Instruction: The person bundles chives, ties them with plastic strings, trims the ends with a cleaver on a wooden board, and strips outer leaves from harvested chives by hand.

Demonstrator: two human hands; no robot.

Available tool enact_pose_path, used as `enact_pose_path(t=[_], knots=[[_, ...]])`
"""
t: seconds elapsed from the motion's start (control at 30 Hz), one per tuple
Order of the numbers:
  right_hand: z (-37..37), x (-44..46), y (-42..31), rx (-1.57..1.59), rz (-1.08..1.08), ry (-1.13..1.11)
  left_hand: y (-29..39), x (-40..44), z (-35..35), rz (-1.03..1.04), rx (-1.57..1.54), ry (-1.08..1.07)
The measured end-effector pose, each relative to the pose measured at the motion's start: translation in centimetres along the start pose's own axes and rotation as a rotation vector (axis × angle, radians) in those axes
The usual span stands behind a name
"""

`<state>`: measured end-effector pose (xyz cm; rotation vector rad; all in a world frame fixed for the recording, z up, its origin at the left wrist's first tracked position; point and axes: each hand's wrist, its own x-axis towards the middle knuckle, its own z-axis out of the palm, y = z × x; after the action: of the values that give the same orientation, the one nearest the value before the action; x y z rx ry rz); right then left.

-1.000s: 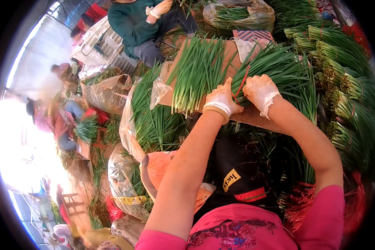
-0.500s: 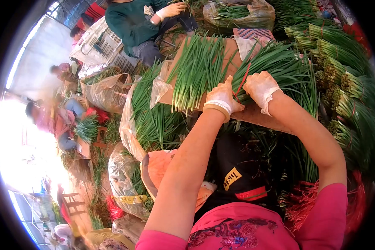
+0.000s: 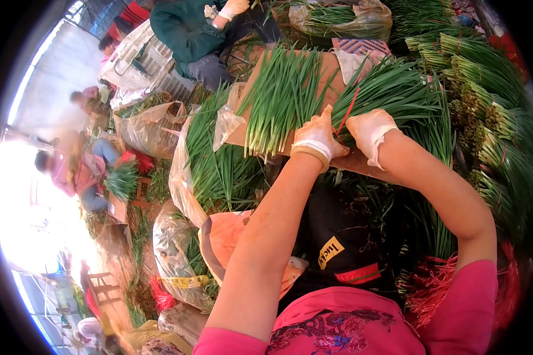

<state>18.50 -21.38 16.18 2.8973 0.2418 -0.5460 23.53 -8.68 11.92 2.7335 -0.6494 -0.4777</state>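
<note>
A bundle of green garlic chives (image 3: pixel 391 97) lies across a cardboard-topped board, its leaves fanning to the upper right. My left hand (image 3: pixel 317 137), in a thin whitish glove, is closed at the stem end of this bundle. Close by on the right is my right hand (image 3: pixel 370 131), gloved too and curled into a fist against the bundle's near side; what its fingers hold is hidden. Between the hands a narrow red tie (image 3: pixel 350 106) stands up over the stems, its lower part bent near my left hand. Left of them, loose chives (image 3: pixel 284 97) rest on the cardboard (image 3: pixel 330 70).
Tied chive bundles (image 3: pixel 488 112) are stacked along the right. Plastic bags of greens (image 3: pixel 183 254) stand on the left, and red ties (image 3: pixel 432 287) hang at lower right. A co-worker in a green top (image 3: pixel 186 35) sits beyond the board; other people are farther left.
My right hand has shifted slightly down and toward me, and its fist has turned. The red tie has a more visible bend between the hands. My left hand has hardly moved.
</note>
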Motion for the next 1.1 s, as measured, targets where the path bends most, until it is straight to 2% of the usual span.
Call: enact_pose_path(t=[0.13, 0.33, 0.43, 0.5, 0.53, 0.57, 0.6, 0.63, 0.7, 0.77, 0.83, 0.93, 1.03, 1.07, 1.1], knots=[[2.4, 1.6, 1.9, 0.446, 0.049, 0.082, -0.1, 0.1, 0.1, -0.008, 0.011, -0.002], [1.0, 2.0, -0.6, 0.297, 0.091, 0.044, -0.1, 0.4, 0.6, -0.029, 0.024, 0.010], [3.5, 3.4, 1.0, 0.011, -0.335, 0.045, -0.2, 0.3, 0.6, -0.019, 0.016, 0.015], [3.3, 0.8, -2.1, 0.479, -0.224, -0.026, -1.3, 1.6, 1.8, 0.006, 0.047, 0.039], [1.9, -2.0, -3.9, 0.400, -0.335, -0.193, -0.5, 0.9, 0.9, -0.004, 0.040, 0.027], [2.2, -4.1, -4.6, 0.555, -0.409, -0.463, -0.1, 0.4, 0.4, -0.015, 0.031, 0.010], [3.1, -5.1, -5.5, 0.485, -0.446, -0.520, -0.2, 0.4, 0.5, 0.004, 0.018, 0.020], [3.4, -5.8, -5.0, 0.447, -0.474, -0.376, -0.2, 0.5, 0.6, 0.002, 0.022, 0.019], [1.9, -4.9, -1.7, 0.107, -0.454, -0.025, -0.1, 0.3, 0.6, -0.005, 0.030, 0.016], [3.7, -3.0, 3.3, 0.028, -0.278, 0.487, 0.0, 0.0, 0.6, -0.009, 0.042, 0.014], [3.1, -1.1, 6.5, 0.311, 0.093, 0.495, 0.2, 0.0, 0.6, -0.017, 0.052, 0.010], [3.6, 0.2, 7.7, 0.497, 0.215, 0.476, 0.3, 0.2, 0.6, -0.022, 0.079, -0.009], [3.1, -0.9, 5.9, 0.868, 0.156, 0.531, 0.4, 0.5, -0.2, -0.035, 0.086, -0.074], [2.5, -1.8, 5.3, 0.842, 0.147, 0.478, 0.8, 0.6, -1.1, -0.048, 0.062, -0.125], [3.3, -2.4, 5.1, 0.634, -0.027, 0.524, 0.9, 1.0, -1.6, -0.059, 0.039, -0.180]])
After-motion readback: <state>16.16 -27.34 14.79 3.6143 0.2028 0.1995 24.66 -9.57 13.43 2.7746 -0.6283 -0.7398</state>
